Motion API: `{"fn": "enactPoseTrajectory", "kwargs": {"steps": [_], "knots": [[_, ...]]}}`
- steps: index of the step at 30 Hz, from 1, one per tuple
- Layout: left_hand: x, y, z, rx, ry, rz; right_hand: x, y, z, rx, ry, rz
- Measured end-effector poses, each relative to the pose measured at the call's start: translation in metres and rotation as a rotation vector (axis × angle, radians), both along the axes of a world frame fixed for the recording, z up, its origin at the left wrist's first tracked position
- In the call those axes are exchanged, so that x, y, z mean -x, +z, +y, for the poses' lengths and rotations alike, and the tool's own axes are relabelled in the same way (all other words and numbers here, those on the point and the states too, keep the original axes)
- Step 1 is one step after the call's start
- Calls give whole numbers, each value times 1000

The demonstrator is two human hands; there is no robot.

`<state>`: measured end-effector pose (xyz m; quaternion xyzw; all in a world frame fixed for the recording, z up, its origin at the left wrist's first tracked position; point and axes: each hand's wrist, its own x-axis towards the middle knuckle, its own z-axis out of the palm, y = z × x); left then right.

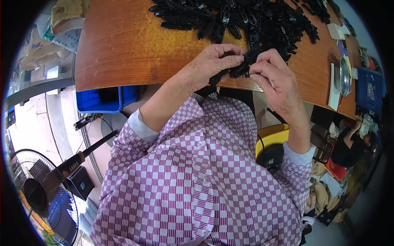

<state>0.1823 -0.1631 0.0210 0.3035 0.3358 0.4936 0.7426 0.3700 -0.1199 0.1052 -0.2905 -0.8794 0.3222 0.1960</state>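
Observation:
Over the near edge of the wooden table, my left hand (207,65) is closed around a black plastic part (239,71), thumb on top. The part is slim and dark; its exact kind does not show. At its right end, my right hand (279,82) pinches with thumb and bent index finger. The fingertips hide much of that end. Just beyond both hands spreads a big heap of similar black parts (271,30), some with shiny metal bits.
The wooden table (123,53) has a worn, yellowed patch. At its right lie a clear round dish (344,76) and a white strip (333,88). A blue crate (100,100) sits below left, near a fan (41,197). A yellow chair (271,137) stands underneath; another person (349,147) is far right.

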Motion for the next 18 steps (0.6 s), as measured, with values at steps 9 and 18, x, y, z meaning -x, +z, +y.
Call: {"fn": "enactPoseTrajectory", "kwargs": {"steps": [9,18], "knots": [[-9,3,-14,-21,30,264,5,4,3,-259,197,-159],[-18,5,-14,-63,5,456,-8,-8,1,-255,175,-177]]}}
